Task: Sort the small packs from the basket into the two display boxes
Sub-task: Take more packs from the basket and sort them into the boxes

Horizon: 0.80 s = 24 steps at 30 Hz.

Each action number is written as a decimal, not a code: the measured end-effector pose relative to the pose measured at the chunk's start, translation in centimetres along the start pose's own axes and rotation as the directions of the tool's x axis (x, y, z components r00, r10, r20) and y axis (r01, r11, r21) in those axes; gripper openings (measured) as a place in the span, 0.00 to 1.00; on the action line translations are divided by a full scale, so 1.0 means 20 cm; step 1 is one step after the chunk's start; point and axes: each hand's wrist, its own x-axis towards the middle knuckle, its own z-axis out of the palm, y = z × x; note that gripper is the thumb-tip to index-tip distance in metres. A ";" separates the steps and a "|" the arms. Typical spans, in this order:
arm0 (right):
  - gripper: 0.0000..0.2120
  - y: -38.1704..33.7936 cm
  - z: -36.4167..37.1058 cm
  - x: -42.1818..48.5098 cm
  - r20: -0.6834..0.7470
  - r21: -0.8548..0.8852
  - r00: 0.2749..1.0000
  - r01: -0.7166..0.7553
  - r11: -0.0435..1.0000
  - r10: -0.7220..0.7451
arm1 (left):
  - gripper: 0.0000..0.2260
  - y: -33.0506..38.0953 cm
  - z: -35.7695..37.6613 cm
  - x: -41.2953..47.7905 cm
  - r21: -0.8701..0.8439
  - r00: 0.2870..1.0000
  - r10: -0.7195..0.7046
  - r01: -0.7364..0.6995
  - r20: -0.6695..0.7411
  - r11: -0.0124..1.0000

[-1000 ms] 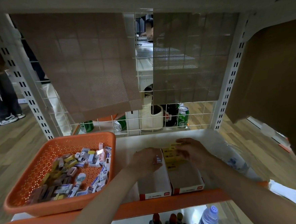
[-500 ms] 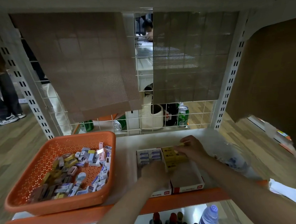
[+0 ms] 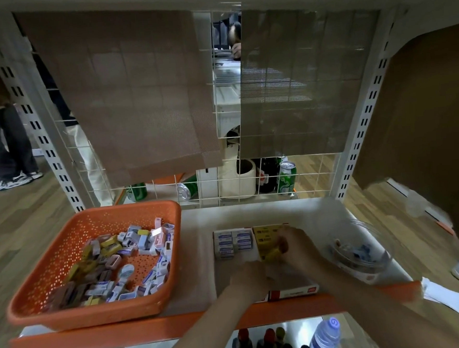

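Head view of a shelf bay during sorting. The right hand (image 3: 296, 248) reaches into the right display box (image 3: 293, 293). Its fingers (image 3: 282, 245) are bent close together round the near end of a row of yellow packs (image 3: 266, 236), though motion blur softens the fingertips. The rest of the row extends beyond the fingers to the far end of the box.

Immediately left of these fingers, the left display box (image 3: 219, 272) holds white-and-blue packs (image 3: 232, 243) in two rows at its far end. The left hand (image 3: 248, 278) lies over the near part of this box, nearer the viewer than the right fingertips. It is blurred, and whether its fingers are spread or closed cannot be told. No pack is visible in it.

Well to the left of both hands stands the orange basket (image 3: 122, 208). It holds a loose heap of unsorted small packs (image 3: 125, 257) in white, blue, yellow, pink and brown.

To the right of the right hand is a clear plastic container (image 3: 375, 258) with small items inside. Beyond the fingers, behind the wire grid (image 3: 315, 173), stand green cans (image 3: 287, 176). Below the orange shelf edge (image 3: 125, 333) a water bottle (image 3: 325, 338) shows.
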 end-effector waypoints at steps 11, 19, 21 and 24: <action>0.10 0.02 0.03 0.02 -0.030 0.102 0.999 0.024 0.994 -0.022 | 0.13 0.02 -0.03 -0.01 0.000 0.998 -0.021 0.021 0.058 1.000; 0.08 0.02 0.05 -0.02 0.001 -0.177 0.993 0.118 0.977 -0.120 | 0.09 0.06 -0.05 -0.04 0.036 0.995 -0.027 0.024 0.098 0.999; 0.09 0.01 0.05 -0.03 0.001 -0.213 0.992 0.125 0.969 -0.128 | 0.09 0.05 -0.05 -0.04 0.028 0.996 -0.027 0.024 0.088 0.999; 0.10 0.00 0.05 -0.03 0.007 -0.270 0.992 0.123 0.955 -0.126 | 0.12 0.05 -0.06 -0.05 0.055 0.994 -0.019 0.014 0.103 0.998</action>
